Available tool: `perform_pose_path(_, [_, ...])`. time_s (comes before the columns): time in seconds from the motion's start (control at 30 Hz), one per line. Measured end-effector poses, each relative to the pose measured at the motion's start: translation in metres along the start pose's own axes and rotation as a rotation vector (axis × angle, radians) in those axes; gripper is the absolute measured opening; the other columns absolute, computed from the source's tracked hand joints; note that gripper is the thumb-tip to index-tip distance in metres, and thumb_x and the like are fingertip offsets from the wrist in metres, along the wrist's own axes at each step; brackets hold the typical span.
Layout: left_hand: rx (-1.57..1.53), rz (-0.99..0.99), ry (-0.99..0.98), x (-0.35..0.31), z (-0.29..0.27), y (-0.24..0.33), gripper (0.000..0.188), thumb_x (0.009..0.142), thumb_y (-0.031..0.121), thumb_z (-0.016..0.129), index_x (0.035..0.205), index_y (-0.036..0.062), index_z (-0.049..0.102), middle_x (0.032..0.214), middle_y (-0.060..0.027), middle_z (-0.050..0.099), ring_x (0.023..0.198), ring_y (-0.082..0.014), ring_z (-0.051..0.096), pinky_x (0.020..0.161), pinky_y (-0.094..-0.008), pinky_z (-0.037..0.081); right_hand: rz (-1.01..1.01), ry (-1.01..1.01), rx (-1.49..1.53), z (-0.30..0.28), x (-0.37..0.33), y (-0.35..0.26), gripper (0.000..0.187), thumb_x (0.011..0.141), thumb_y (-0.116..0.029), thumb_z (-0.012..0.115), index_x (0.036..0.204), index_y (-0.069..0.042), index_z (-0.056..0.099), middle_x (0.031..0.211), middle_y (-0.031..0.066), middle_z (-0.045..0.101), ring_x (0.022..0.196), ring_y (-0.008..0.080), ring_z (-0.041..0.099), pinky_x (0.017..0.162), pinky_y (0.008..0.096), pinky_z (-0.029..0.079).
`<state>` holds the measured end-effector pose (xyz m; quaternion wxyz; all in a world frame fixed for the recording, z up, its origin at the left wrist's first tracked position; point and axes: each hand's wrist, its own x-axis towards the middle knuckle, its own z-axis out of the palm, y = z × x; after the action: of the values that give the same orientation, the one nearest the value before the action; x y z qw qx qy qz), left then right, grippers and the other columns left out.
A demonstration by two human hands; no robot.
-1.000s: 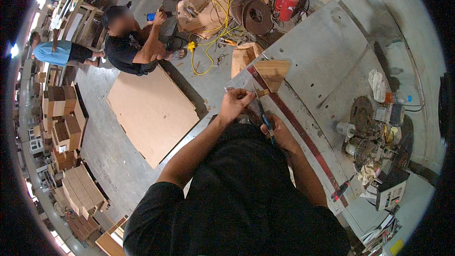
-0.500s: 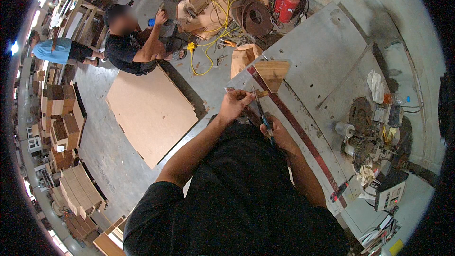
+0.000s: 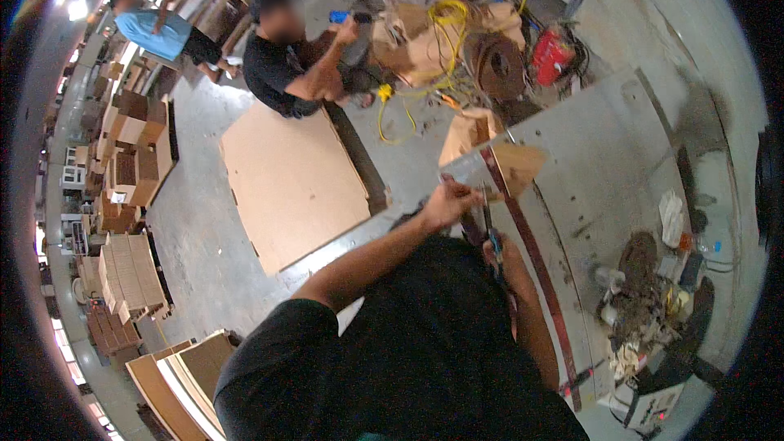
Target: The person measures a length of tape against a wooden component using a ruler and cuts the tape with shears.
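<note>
At the near edge of the grey metal table, my right hand (image 3: pixel 513 260) is closed around scissors (image 3: pixel 493 238) with blue and dark handles, blades pointing away from me. Close to the blades, my left hand (image 3: pixel 452 202) pinches what looks like a dark reddish strip (image 3: pixel 472 229), which hangs below the fingers; blur hides its exact shape. A long dark red band (image 3: pixel 535 278) runs along the tabletop beside my right hand. Just beyond the hands lies a flat wooden piece (image 3: pixel 521 167) with slanted sides.
The grey table (image 3: pixel 604 139) carries a cluttered machine (image 3: pixel 645 294) and a bottle (image 3: pixel 704 245) on the right. Beyond are a red fire extinguisher (image 3: pixel 554 55) and yellow cable (image 3: pixel 449 15). A person in black (image 3: pixel 282 73) crouches by a large brown board (image 3: pixel 290 188); another person (image 3: pixel 159 33) stands farther left.
The whole view has swung, so the scene and my hands sit farther right and the picture is blurrier. My hands keep the same hold close together. The crouching person's raised hand has shifted slightly.
</note>
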<state>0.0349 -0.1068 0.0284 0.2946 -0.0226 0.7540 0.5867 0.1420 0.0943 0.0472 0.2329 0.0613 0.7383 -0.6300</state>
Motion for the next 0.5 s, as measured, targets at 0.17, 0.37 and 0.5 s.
perform_pose_path(0.17, [-0.04,0.081,0.075,0.003,0.005,-0.016,0.034,0.091,0.033,0.073,0.091,-0.0016,0.072,0.071,-0.0017,0.062,0.064,-0.0104,0.055,0.059,-0.0317,0.047,0.019,-0.088,0.272,-0.002,-0.001,0.016,0.081,0.086,-0.08,0.046,0.116,-0.005,0.052,0.097,0.0007,0.057,0.084,0.0109,0.056,0.072,0.029,0.047])
perform_pose_path(0.37, [0.014,-0.043,0.098,0.003,0.001,-0.014,0.039,0.09,0.036,0.073,0.093,-0.0023,0.073,0.072,-0.0058,0.066,0.066,-0.0133,0.058,0.063,-0.0334,0.05,0.124,-0.017,0.356,0.005,0.002,0.008,0.074,0.089,-0.076,0.048,0.106,-0.005,0.058,0.095,0.0013,0.058,0.088,0.0101,0.058,0.077,0.0276,0.05])
perform_pose_path(0.5, [0.047,-0.047,0.092,0.013,0.002,-0.022,0.042,0.088,0.039,0.073,0.095,-0.0023,0.074,0.075,-0.0068,0.067,0.07,-0.0134,0.06,0.066,-0.0341,0.051,0.098,0.041,0.338,0.005,-0.003,0.003,0.053,0.102,-0.054,0.045,0.111,-0.005,0.062,0.094,0.0027,0.066,0.079,0.0098,0.06,0.066,0.0248,0.047])
